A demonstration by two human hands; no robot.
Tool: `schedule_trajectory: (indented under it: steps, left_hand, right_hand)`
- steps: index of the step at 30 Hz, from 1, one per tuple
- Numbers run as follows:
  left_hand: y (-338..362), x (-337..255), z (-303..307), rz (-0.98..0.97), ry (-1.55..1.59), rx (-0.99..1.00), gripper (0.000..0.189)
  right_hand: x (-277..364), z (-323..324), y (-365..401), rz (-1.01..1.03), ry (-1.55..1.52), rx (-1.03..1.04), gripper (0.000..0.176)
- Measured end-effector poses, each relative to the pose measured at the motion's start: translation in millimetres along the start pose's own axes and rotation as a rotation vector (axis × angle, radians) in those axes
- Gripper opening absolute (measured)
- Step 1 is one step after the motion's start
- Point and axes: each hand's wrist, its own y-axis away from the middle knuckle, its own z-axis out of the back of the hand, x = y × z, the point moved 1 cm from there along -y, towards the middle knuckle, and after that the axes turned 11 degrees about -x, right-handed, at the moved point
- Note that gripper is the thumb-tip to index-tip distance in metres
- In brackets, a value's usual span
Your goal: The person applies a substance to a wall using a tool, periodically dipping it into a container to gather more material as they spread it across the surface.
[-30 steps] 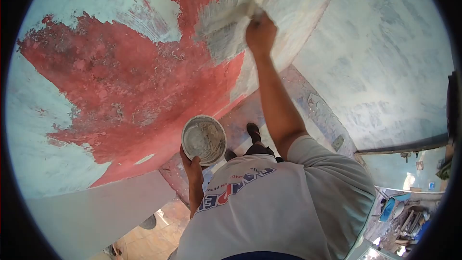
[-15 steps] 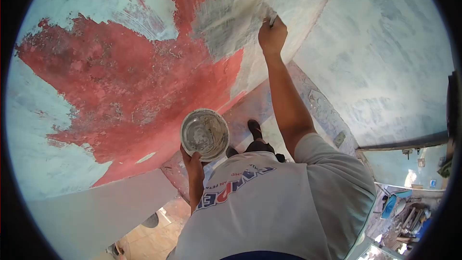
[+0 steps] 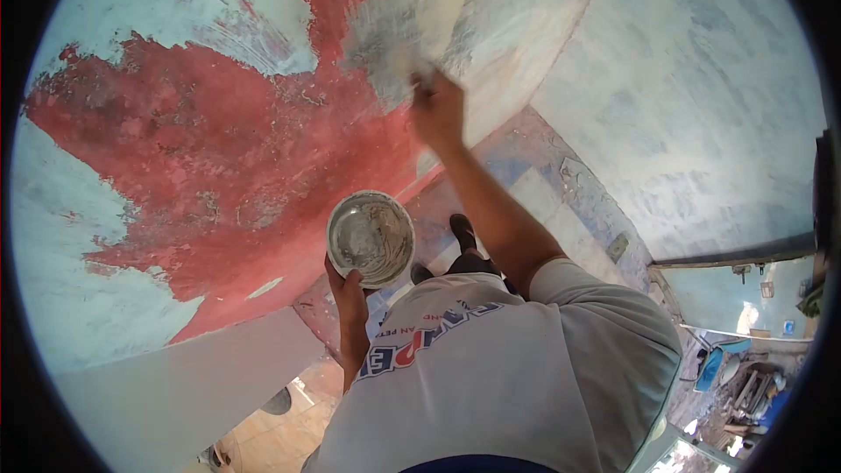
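Observation:
A round metal bowl (image 3: 368, 241) with grey paste smeared inside is held by my left hand (image 3: 349, 293), whose thumb lies on its near side. Up at the wall (image 3: 245, 149), my right hand (image 3: 438, 109) is closed around a blurred tool, too smeared to identify. The tool touches or nearly touches the grey smeared patch (image 3: 385, 39), just above the red area. Pale blue-white coating surrounds the red part of the wall.
A second pale wall (image 3: 683, 105) meets the first at a corner on the right. My shoe (image 3: 462, 232) stands on the stained floor (image 3: 517, 153). Assorted clutter (image 3: 753, 398) lies at the lower right, beyond a light blue panel (image 3: 736, 298).
My right hand has moved left and down along the wall with its tool, and the arm now slants more to the left. My left hand and the bowl have barely moved.

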Motion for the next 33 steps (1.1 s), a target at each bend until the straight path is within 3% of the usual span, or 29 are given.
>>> schedule_trajectory:
  steps: [1, 3, 6, 8, 9, 10, 12, 13, 15, 16, 18, 19, 21, 22, 25, 27, 28, 29, 31, 32, 33]
  left_hand:
    - [4.1, -6.8, -3.6, -0.003, 0.004, -0.002, 0.083]
    - [20.2, -24.3, -13.2, 0.118, 0.046, -0.044, 0.083]
    - [19.6, -7.2, 1.0, 0.09, 0.091, -0.031, 0.082]
    - [20.2, -2.3, 6.9, 0.084, 0.075, -0.043, 0.082]
    - [20.6, -1.8, 7.0, 0.082, 0.057, -0.053, 0.082]
    - [14.9, 8.1, 11.7, 0.081, 0.059, -0.053, 0.082]
    - [-2.0, 32.8, 22.8, -0.188, -0.055, -0.037, 0.082]
    - [-0.5, 30.7, 19.6, -0.179, -0.059, -0.038, 0.082]
    - [5.3, 7.7, 6.3, 0.078, -0.012, -0.066, 0.082]
    - [18.5, -19.1, -11.4, 0.096, 0.048, -0.058, 0.082]
    - [3.6, 1.5, 4.1, 0.028, 0.033, -0.033, 0.082]
    - [-1.9, 8.5, 8.5, -0.033, 0.02, -0.005, 0.082]
    - [2.1, 5.6, 6.6, 0.002, 0.042, -0.023, 0.082]
    - [6.8, 2.9, 5.3, 0.041, 0.059, -0.04, 0.082]
    - [26.7, -20.9, -7.1, 0.143, 0.068, -0.065, 0.083]
    - [0.7, 31.8, 26.5, 0.059, 0.004, -0.056, 0.083]
    - [-8.1, 50.4, 37.6, -0.014, -0.069, -0.053, 0.082]
    - [12.5, 14.8, 11.2, -0.056, -0.002, -0.061, 0.081]
    - [35.3, -38.5, -25.7, 0.047, -0.017, -0.086, 0.081]
    - [39.8, -47.6, -31.6, 0.15, -0.03, -0.119, 0.082]
    - [30.6, -29.6, -21.5, 0.155, -0.044, -0.114, 0.082]
  right_hand:
    - [-28.4, 9.1, -24.6, 0.094, 0.239, -0.065, 0.013]
    - [-41.0, 20.2, -64.2, 0.202, 0.281, -0.242, 0.01]
    - [-53.0, 16.2, -88.2, 0.206, 0.184, -0.303, 0.015]
    - [-54.3, -10.3, -64.5, 0.237, 0.369, -0.277, 0.026]
    - [-34.7, -26.5, -36.5, 0.259, 0.276, -0.264, 0.037]
    - [-14.5, -35.4, -9.5, 0.172, 0.318, -0.113, 0.049]
    - [3.3, -57.8, 43.2, 0.373, 0.134, -0.082, 0.064]
    - [8.9, -50.8, 48.7, 0.365, 0.141, -0.079, 0.064]
    - [29.4, -38.4, 57.1, 0.379, 0.013, 0.16, 0.065]
    - [27.6, -28.5, 45.7, 0.365, -0.022, 0.176, 0.053]
    - [30.3, -4.7, 17.1, 0.071, 0.183, 0.194, 0.036]
    - [22.0, 1.3, 0.7, 0.092, 0.075, 0.048, 0.023]
    - [-1.6, 12.5, -40.9, 0.307, 0.128, -0.174, 0.024]
    - [0.0, 14.6, -54.1, 0.275, 0.152, -0.253, 0.022]
    - [-26.3, 2.2, -69.7, 0.338, 0.155, -0.342, 0.023]
    - [-11.9, -18.7, -40.1, 0.225, 0.3, -0.196, 0.045]
    - [-8.1, -31.1, -17.1, 0.301, 0.29, -0.104, 0.059]
    - [0.6, -39.3, 8.7, 0.311, 0.281, -0.067, 0.065]
    - [5.0, -47.9, 41.4, 0.424, 0.073, -0.014, 0.065]
    - [5.4, -47.3, 47.5, 0.522, -0.027, -0.024, 0.063]
    - [7.9, -33.4, 44.6, 0.484, -0.025, 0.094, 0.057]
